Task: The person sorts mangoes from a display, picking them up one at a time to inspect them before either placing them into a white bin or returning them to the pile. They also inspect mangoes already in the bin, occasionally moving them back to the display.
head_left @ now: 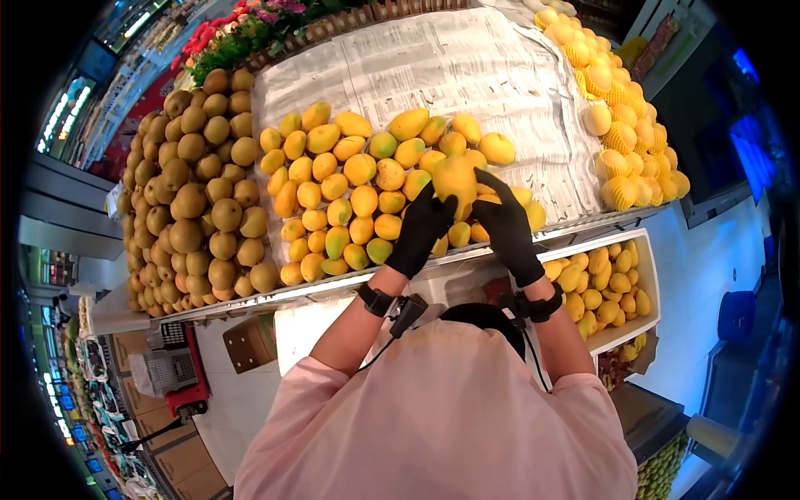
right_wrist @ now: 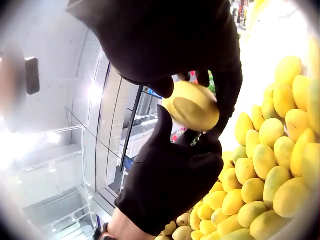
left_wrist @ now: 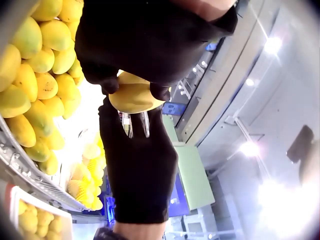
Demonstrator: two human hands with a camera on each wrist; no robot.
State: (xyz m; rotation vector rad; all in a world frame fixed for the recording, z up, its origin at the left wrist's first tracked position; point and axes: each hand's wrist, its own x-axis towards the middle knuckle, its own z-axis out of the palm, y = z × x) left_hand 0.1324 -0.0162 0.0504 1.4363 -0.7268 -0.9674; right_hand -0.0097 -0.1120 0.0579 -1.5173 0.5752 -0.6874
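Both hands wear black gloves and hold one yellow mango [head_left: 455, 182] between them, above a display of mangoes [head_left: 363, 200]. The left hand [head_left: 423, 227] grips it from the left, low on its side. From the right, the fingers of the right hand [head_left: 510, 229] curve around it. In the left wrist view the mango [left_wrist: 135, 95] shows between the left hand [left_wrist: 145, 42] above and the right hand [left_wrist: 140, 170] below. The right wrist view shows the mango [right_wrist: 192, 106] with thumbs and fingertips at its sides.
Round brown fruit [head_left: 190, 192] is piled at the left; yellow fruit in foam nets [head_left: 621, 137] lines the right. Newspaper sheets [head_left: 433, 62] cover the display's back. Below its metal front edge [head_left: 596, 223] sits a white box [head_left: 652, 275] of mangoes. A cardboard box [head_left: 250, 343] stands lower left.
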